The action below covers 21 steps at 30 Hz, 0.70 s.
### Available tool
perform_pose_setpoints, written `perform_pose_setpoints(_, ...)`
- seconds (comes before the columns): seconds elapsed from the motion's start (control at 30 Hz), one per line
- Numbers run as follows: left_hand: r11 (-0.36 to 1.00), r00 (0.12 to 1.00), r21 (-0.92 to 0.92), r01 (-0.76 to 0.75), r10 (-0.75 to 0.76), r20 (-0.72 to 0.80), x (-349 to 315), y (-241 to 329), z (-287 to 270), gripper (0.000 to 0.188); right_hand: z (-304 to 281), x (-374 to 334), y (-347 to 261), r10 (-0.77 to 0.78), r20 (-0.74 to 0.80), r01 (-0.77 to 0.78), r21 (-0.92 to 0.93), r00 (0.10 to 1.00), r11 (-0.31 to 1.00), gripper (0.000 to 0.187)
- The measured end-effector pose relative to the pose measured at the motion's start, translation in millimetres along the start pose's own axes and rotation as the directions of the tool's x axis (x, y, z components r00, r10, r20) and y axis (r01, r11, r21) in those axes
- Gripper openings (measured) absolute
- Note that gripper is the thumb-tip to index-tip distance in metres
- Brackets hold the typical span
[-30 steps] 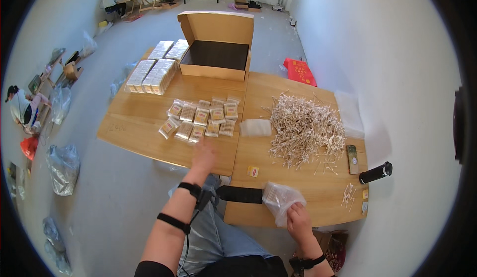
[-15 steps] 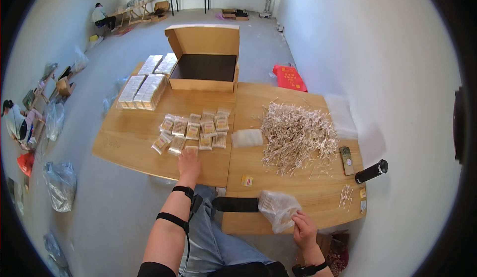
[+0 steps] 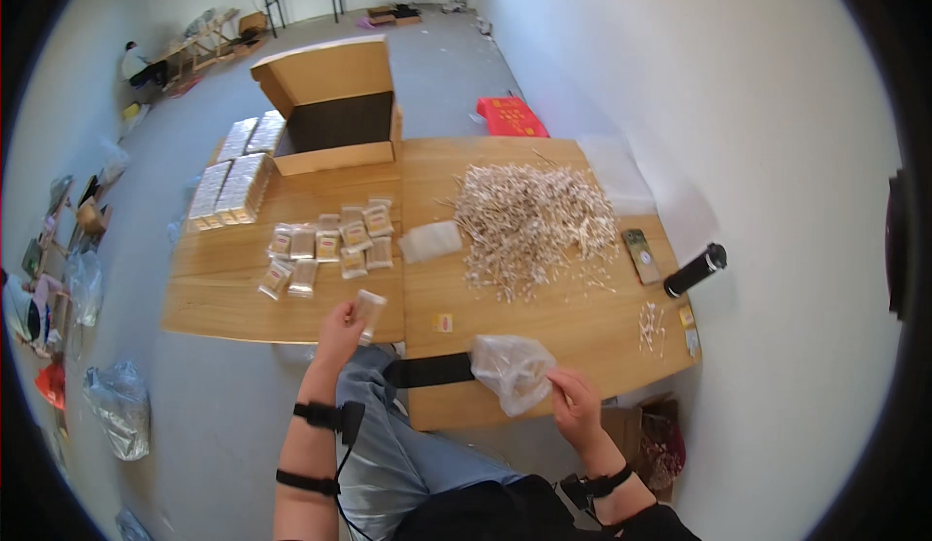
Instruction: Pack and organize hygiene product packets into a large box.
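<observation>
Head view shows your left hand (image 3: 342,326) drawn back toward you from the cluster of small packets (image 3: 330,247) on the table (image 3: 223,298), where it was stretched out a second ago; it now pinches one small clear packet (image 3: 369,310) between thumb and fingers, lifted just above the near edge of the table and tilted upright. Your right hand (image 3: 575,407) stays low at the front edge, fingers closed on the rim of a crumpled clear plastic bag (image 3: 513,371), which rests on the wood just beside a black strap (image 3: 427,370); it has hardly moved apart from sliding a little toward your body. From this I judge that you have picked one filled packet off the group and are bringing it toward the bag, so the packing is only starting: the rest of the packets lie untouched in their loose rows. Beyond them, the big heap of cotton swabs (image 3: 529,221) sits well apart to your right, a flat empty pouch (image 3: 431,241) lies between heap and packets, and the open cardboard box (image 3: 335,104) stands at the far edge with stacked bundles (image 3: 231,184) beside it.
</observation>
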<state>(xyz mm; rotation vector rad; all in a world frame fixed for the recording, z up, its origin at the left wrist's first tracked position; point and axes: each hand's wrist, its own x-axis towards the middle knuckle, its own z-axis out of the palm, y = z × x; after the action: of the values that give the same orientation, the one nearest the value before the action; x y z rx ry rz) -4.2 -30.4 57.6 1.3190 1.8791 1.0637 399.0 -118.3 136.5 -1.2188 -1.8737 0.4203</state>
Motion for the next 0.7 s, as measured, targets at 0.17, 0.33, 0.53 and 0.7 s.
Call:
perform_pose_setpoints(0.17, 0.957, 0.687, -0.277, 0.08, 0.148, 0.711, -96.5, 123.6, 26.5, 0.025, 16.3, 3.8, -23.9, 0.231, 0.272, -0.337, 0.454, 0.934, 0.825, 0.034)
perform_pose_setpoints(0.33, 0.946, 0.598, -0.28, -0.166, 0.322, 0.734, -136.9, 142.4, 62.6, 0.026, 13.8, -12.6, -18.2, 0.294, 0.586, -0.605, 0.45, 0.755, 0.657, 0.032)
perform_pose_setpoints(0.53, 0.985, 0.864, -0.073, -0.159, 0.175, 0.473, -153.4, 138.5, 90.8, 0.054, -19.9, -19.5, 8.5, 0.363, 0.191, -0.405, 0.29, 0.912, 0.867, 0.024)
perform_pose_setpoints(0.7, 0.978, 0.913, 0.071, -0.196, 0.156, 0.378, -167.2, 130.0, 131.2, 0.062, -20.2, -8.4, 12.2, 0.104, 0.165, -0.115, 0.064, 0.981, 0.991, 0.032)
